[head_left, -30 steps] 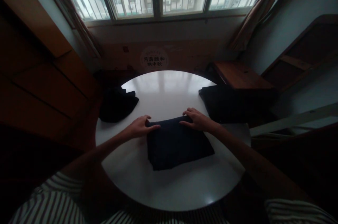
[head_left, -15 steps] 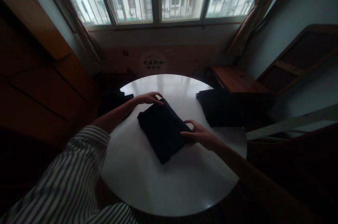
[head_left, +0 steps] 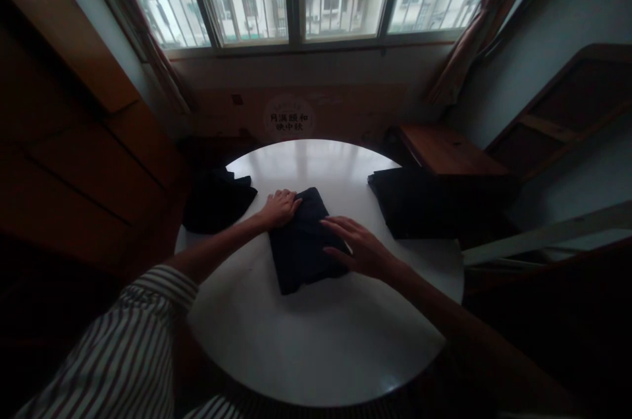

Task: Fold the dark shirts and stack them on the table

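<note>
Head view: the folded dark cloth (head_left: 302, 254) lies near the middle of the round white surface (head_left: 316, 353). Its long axis appears to run from the surface's far side toward you, one corner pointing at the far rim. Your left hand (head_left: 279, 209) rests on the cloth, fingers close together; clamping cannot be told. Your right hand (head_left: 363, 249), nearer the surface's right rim, has thumb and fingers apart.
</note>
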A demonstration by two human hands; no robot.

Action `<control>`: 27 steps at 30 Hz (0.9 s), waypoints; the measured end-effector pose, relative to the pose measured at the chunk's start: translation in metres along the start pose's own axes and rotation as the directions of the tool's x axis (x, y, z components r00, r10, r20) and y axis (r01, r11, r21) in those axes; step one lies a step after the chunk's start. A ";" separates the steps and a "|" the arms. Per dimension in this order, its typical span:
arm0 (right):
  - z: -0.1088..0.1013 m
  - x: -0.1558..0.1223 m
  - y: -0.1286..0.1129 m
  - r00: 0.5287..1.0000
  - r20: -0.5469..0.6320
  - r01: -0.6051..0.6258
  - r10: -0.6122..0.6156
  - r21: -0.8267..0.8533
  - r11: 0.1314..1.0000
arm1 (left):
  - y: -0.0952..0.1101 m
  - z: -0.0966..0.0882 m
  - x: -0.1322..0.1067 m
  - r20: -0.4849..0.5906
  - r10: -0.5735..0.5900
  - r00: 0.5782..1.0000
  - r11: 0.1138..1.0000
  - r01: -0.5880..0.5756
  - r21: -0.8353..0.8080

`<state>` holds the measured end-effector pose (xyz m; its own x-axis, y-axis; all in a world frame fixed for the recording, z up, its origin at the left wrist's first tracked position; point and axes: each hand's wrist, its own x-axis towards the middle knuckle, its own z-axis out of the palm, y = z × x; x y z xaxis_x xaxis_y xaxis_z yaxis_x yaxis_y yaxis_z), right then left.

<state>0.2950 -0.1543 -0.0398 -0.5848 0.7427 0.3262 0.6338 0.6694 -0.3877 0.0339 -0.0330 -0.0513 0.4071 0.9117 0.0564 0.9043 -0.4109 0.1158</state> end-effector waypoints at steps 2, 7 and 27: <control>0.010 -0.002 0.000 0.978 0.160 0.142 -0.136 -0.030 0.989 | -0.002 0.006 -0.007 -0.008 -0.012 1.000 1.000 0.012 0.003; 0.018 -0.033 0.001 0.954 0.280 0.104 -0.110 0.036 0.994 | -0.010 0.007 0.002 0.001 0.013 1.000 0.999 -0.013 -0.036; -0.002 0.008 0.013 0.911 0.275 -0.329 0.306 0.933 0.142 | 0.016 -0.077 0.026 -0.230 0.234 0.945 0.872 -0.309 -0.380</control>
<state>0.2993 -0.1397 -0.0407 -0.4784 0.8762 -0.0586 -0.1900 -0.1684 -0.9672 0.0492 -0.0158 0.0282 0.5668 0.7639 0.3084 0.6141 -0.6414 0.4599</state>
